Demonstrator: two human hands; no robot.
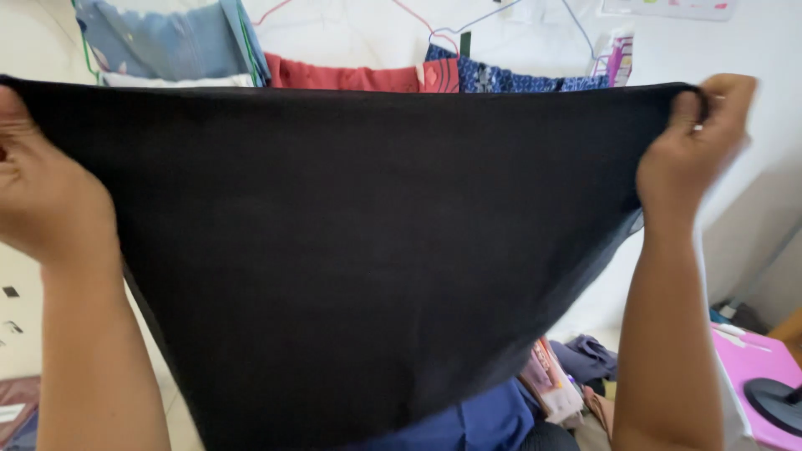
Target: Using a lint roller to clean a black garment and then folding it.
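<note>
A person's two hands hold a black cloth (376, 250) stretched wide at chest height, filling most of the view. The left hand (46, 196) is clenched on the cloth's upper left corner, the fabric wrapped over the knuckles; the right hand (693, 142) pinches the upper right corner between thumb and fingers. The top edge runs taut and nearly level between the two hands, while the rest hangs down in a broad curve that narrows toward the bottom.

Below the right hand, past the hanging edge of the cloth, lies a heap of clothes (576, 372) in dark blue, grey and mixed colours, with a blue garment (468, 426) showing under the cloth's lowest point. Just right of the right forearm sits a pink surface (752, 367) bearing a round black base (777, 401).

Beyond the cloth, above its top edge, garments hang in a row on wire hangers against a white wall (351, 33): a pale blue piece (159, 42) nearer the left hand, a red one (351, 78) in the middle, and a dark blue patterned one (510, 79) nearer the right hand.
</note>
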